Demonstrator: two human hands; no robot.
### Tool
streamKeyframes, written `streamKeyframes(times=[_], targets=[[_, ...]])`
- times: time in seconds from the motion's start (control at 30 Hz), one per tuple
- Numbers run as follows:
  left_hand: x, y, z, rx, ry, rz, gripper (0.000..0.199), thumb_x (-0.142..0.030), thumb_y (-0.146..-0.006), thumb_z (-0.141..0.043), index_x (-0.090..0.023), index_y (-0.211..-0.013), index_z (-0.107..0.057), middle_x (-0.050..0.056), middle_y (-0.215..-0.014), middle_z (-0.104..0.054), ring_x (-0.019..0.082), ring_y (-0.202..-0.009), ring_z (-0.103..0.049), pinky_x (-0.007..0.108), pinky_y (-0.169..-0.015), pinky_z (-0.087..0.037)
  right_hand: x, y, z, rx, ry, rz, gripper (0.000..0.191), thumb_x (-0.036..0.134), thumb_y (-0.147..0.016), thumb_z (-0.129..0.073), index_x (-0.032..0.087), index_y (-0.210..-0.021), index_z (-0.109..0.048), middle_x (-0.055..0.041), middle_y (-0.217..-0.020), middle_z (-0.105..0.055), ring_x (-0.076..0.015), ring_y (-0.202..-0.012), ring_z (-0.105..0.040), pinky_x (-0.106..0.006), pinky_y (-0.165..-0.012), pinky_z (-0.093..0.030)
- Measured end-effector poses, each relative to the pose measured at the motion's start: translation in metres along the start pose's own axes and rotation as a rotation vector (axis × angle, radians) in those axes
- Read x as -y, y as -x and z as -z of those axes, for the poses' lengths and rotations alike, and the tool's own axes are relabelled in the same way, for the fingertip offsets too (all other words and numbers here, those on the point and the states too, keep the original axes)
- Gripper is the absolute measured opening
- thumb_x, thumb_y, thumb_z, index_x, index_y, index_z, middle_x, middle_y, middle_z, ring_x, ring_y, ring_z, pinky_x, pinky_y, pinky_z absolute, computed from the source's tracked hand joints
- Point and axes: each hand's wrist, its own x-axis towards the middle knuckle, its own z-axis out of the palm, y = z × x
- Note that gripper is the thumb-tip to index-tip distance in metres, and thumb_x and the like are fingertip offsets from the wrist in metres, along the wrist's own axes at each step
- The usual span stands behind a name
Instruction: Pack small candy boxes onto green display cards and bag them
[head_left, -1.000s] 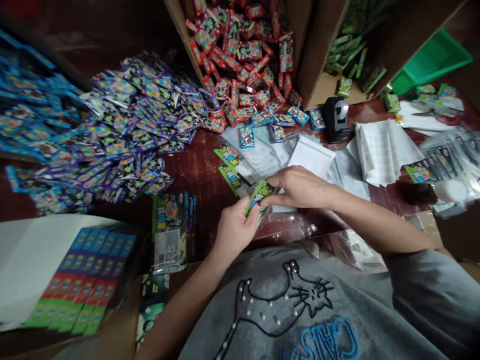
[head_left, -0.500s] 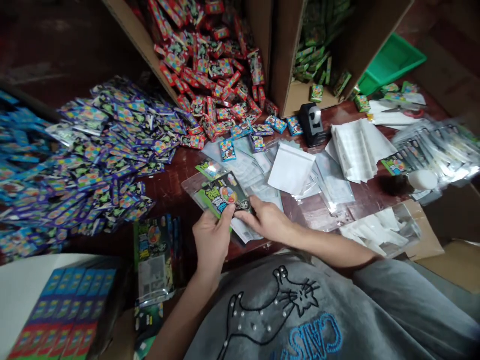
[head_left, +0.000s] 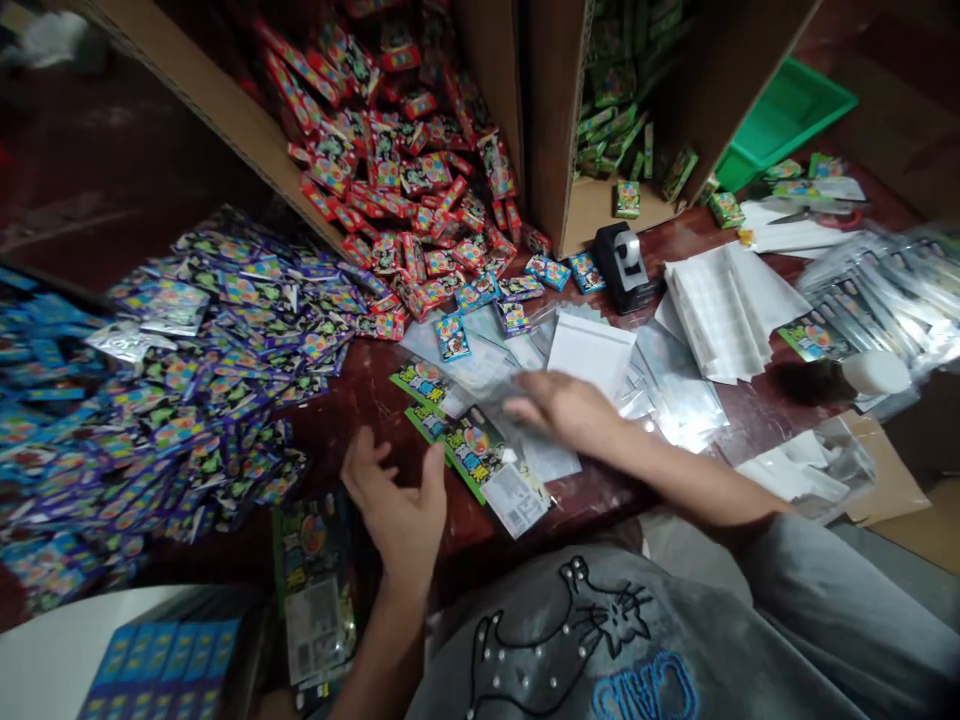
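Note:
My left hand (head_left: 397, 500) hovers over the table's front edge with its fingers spread and nothing in it. To its right lies a black and green printed bag (head_left: 499, 470), flat on more bags of the same kind. My right hand (head_left: 566, 410), smeared by motion, is over the clear plastic bags just right of the printed ones; whether it holds anything cannot be made out. Behind it is a white square packet (head_left: 592, 350). Small blue and purple boxes, one of them a blue box (head_left: 452, 337), sit beyond the bags.
A heap of purple packets (head_left: 247, 330) covers the left side. Red boxes (head_left: 427, 170) spill from a carton at the back. A black tape dispenser (head_left: 624, 268), folded white sheets (head_left: 716, 310) and a white-capped bottle (head_left: 876, 373) stand to the right.
Both hands have let go of the printed bag, which now lies on the table. My left hand has opened and moved left and down; my right hand has shifted slightly right.

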Motion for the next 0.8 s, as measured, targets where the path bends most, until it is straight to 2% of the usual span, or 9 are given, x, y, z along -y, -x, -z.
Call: streamKeyframes(times=[0.07,0.13,0.23,0.3,0.37,0.47,0.57,0.67,0.8], targets=[[-0.010,-0.044,-0.003,0.107,-0.208,-0.176,0.069,-0.041,-0.100,-0.068,-0.018,-0.162,-0.047,0.025,-0.166,-0.046,0.041,-0.157,-0.043,0.062,-0.128,-0.039,-0.034,-0.046,0.028,-0.013,0.039,0.005,0.046,0.030,-0.110,-0.053,0.011,-0.152,-0.057,-0.0210,-0.147,-0.070,-0.0322,-0.133,-0.068,-0.046,-0.111,-0.056],[-0.021,-0.092,-0.018,0.313,-0.368,-0.323,0.058,-0.022,-0.102,-0.055,-0.024,-0.160,-0.054,0.019,-0.174,-0.039,0.043,-0.160,-0.038,0.066,-0.132,-0.030,-0.066,-0.096,0.046,0.010,0.153,0.053,0.060,0.011,-0.102,-0.052,0.007,-0.162,-0.046,-0.0228,-0.166,-0.054,-0.0354,-0.150,-0.052,-0.053,-0.125,-0.044],[-0.033,-0.152,-0.049,0.616,-0.508,-0.552,0.059,-0.007,-0.100,-0.041,-0.029,-0.146,-0.070,0.011,-0.180,-0.035,0.042,-0.163,-0.034,0.071,-0.129,-0.029,-0.098,-0.157,0.053,0.191,0.248,0.102,0.082,0.009,-0.091,-0.067,0.009,-0.168,-0.038,-0.0197,-0.171,-0.049,-0.0393,-0.151,-0.048,-0.052,-0.122,-0.045],[-0.036,-0.177,-0.064,0.708,-0.522,-0.630,0.057,-0.004,-0.097,-0.039,-0.025,-0.135,-0.077,0.011,-0.176,-0.044,0.042,-0.161,-0.038,0.072,-0.126,-0.031,-0.106,-0.179,0.050,0.284,0.285,0.110,0.085,0.013,-0.088,-0.074,0.013,-0.167,-0.042,-0.0172,-0.162,-0.059,-0.0387,-0.146,-0.052,-0.049,-0.116,-0.050],[-0.037,-0.192,-0.070,0.736,-0.520,-0.686,0.051,-0.006,-0.095,-0.044,-0.023,-0.129,-0.078,0.011,-0.171,-0.050,0.042,-0.159,-0.041,0.072,-0.126,-0.032,-0.107,-0.185,0.048,0.288,0.299,0.112,0.086,0.018,-0.087,-0.077,0.017,-0.166,-0.042,-0.0161,-0.154,-0.065,-0.0377,-0.142,-0.055,-0.046,-0.111,-0.052],[-0.042,-0.196,-0.065,0.688,-0.484,-0.717,0.034,-0.019,-0.091,-0.062,-0.025,-0.121,-0.078,0.010,-0.161,-0.061,0.041,-0.153,-0.050,0.070,-0.130,-0.027,-0.101,-0.165,0.054,0.212,0.254,0.099,0.093,0.026,-0.088,-0.081,0.022,-0.170,-0.036,-0.0175,-0.155,-0.063,-0.0370,-0.136,-0.060,-0.046,-0.109,-0.052],[-0.056,-0.171,-0.057,0.569,-0.376,-0.574,0.043,-0.040,-0.086,-0.077,-0.020,-0.124,-0.074,0.017,-0.132,-0.075,0.042,-0.126,-0.069,0.064,-0.120,-0.044,-0.090,-0.114,0.068,0.127,0.090,0.089,0.077,0.041,-0.094,-0.079,0.023,-0.161,-0.048,-0.0163,-0.144,-0.067,-0.0324,-0.121,-0.069,-0.043,-0.103,-0.053],[-0.073,-0.111,-0.054,0.564,-0.276,-0.481,0.065,-0.050,-0.089,-0.075,-0.019,-0.145,-0.062,0.015,-0.124,-0.078,0.036,-0.108,-0.075,0.050,-0.097,-0.059,-0.071,-0.040,0.072,0.026,-0.119,0.015,0.054,0.052,-0.098,-0.074,0.021,-0.141,-0.062,-0.0107,-0.121,-0.075,-0.0269,-0.105,-0.072,-0.037,-0.093,-0.053],[-0.086,-0.018,-0.060,0.692,-0.199,-0.499,0.037,-0.044,-0.102,-0.062,-0.022,-0.131,-0.069,0.012,-0.123,-0.078,0.030,-0.109,-0.076,0.039,-0.093,-0.059,-0.043,0.061,0.045,0.050,-0.227,-0.263,0.052,0.064,-0.102,-0.067,0.021,-0.132,-0.066,-0.0089,-0.107,-0.077,-0.0245,-0.091,-0.073,-0.035,-0.083,-0.054]])
